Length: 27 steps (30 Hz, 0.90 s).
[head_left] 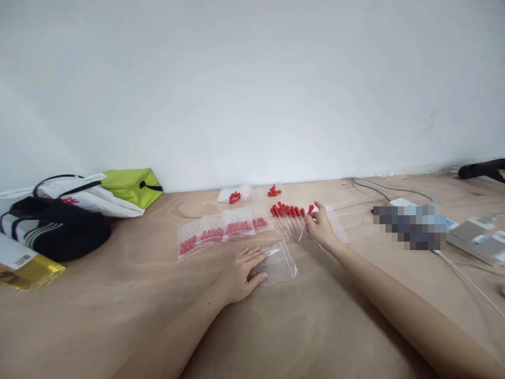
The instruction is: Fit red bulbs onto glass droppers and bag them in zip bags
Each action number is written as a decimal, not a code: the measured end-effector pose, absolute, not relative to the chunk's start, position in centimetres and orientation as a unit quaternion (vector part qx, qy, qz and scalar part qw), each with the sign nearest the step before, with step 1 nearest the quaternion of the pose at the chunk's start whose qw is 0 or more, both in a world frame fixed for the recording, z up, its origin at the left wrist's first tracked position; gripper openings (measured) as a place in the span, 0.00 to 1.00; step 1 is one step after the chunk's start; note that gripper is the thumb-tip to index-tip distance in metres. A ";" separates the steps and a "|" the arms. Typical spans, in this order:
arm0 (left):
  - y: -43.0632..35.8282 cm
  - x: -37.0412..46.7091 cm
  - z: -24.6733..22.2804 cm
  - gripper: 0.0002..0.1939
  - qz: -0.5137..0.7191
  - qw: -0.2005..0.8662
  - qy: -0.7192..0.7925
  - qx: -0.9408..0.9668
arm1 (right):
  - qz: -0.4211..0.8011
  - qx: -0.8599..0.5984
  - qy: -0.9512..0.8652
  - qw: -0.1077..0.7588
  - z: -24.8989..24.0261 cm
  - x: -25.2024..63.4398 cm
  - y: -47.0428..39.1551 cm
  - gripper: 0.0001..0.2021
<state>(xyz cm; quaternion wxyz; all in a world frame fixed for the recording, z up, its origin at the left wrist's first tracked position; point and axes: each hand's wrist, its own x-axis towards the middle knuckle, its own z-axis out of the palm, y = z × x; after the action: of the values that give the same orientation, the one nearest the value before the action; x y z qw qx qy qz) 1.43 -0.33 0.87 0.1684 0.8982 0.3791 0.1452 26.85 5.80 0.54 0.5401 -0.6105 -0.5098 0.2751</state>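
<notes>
My left hand [244,273] lies with its fingers stretched out over the left part of a clear zip bag [282,263], flat on the table. My right hand [321,226] pinches a dropper [310,209] with a red bulb, its thin clear tube slanting down toward the table. Just left of those fingers, several more red-bulbed droppers [286,210] lie side by side, bulbs pointing to the wall. Clear zip bags [239,221] holding several red-bulbed droppers overlap in a row beyond my left hand. Another clear bag [337,226] is partly hidden behind my right hand.
Two small groups of loose red bulbs [234,198] rest on clear bags near the wall. A black bag [67,231], a white bag and a lime-green bag [132,187] stand at the left. At the right are cables [371,184], a blurred-out object and white boxes [473,237].
</notes>
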 end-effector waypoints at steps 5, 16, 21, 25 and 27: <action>-0.2 1.6 0.9 0.24 0.137 0.157 0.377 0.902 | 0.375 -0.526 -0.450 0.617 -1.7 26.4 1.1 0.30; -0.2 1.7 0.8 0.25 0.146 0.167 0.375 0.900 | 0.546 -0.422 -0.464 0.556 -1.5 24.7 -0.6 0.21; -0.2 2.4 1.3 0.25 0.143 0.191 0.362 0.901 | 0.571 -0.419 -0.586 0.394 -0.5 25.6 -1.1 0.16; -0.3 2.7 1.5 0.24 0.156 0.197 0.353 0.901 | 0.592 -0.394 -0.616 0.338 -0.1 25.3 -1.1 0.16; -0.3 2.4 1.4 0.24 0.173 0.194 0.352 0.899 | 0.590 -0.383 -0.623 0.341 -0.3 25.3 -0.9 0.16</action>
<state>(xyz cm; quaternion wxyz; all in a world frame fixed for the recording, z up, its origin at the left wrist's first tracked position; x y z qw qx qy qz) 2.44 -0.29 1.40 0.1944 0.8993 0.3515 0.1729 25.31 -0.90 -0.25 0.3411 -0.3832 -0.6231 0.5904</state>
